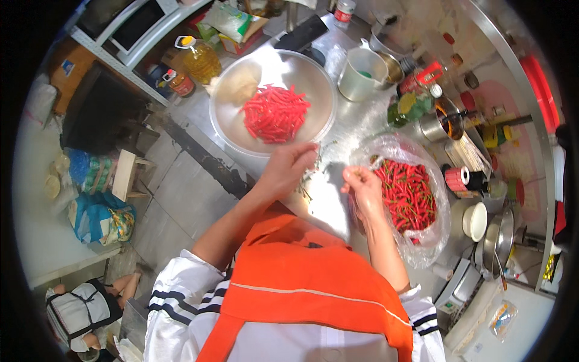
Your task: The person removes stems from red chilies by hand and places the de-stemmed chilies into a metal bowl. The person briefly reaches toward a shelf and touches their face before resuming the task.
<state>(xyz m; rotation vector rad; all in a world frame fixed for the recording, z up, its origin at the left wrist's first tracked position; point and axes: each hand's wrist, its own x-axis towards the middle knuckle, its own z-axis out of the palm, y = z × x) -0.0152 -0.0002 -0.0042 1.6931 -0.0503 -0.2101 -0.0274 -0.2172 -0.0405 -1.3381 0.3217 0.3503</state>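
Note:
A wide stainless-steel bowl [325, 120] stands on the metal table, holding a heap of red chili peppers [276, 115] with no green stems showing. My left hand [287, 172] is just off its near rim, fingers curled; whether a pepper is between them is too blurred to tell. On the right, a clear plastic bag [441, 199] lies opened around red chilies with green stems [407, 194]. At its left edge is my right hand [364, 188], thumb and fingertips pinched together; anything between them is too small to make out. Loose green stems [304, 190] lie beneath and beside my left hand.
Behind the bowl stand an oil jug [201, 61] and a plastic measuring jug [362, 74]. Bottles, a steel pot [434, 126] and a white bowl [475, 221] line the right side. Another person [83, 312] is at the lower left, beyond the tiled floor [181, 190].

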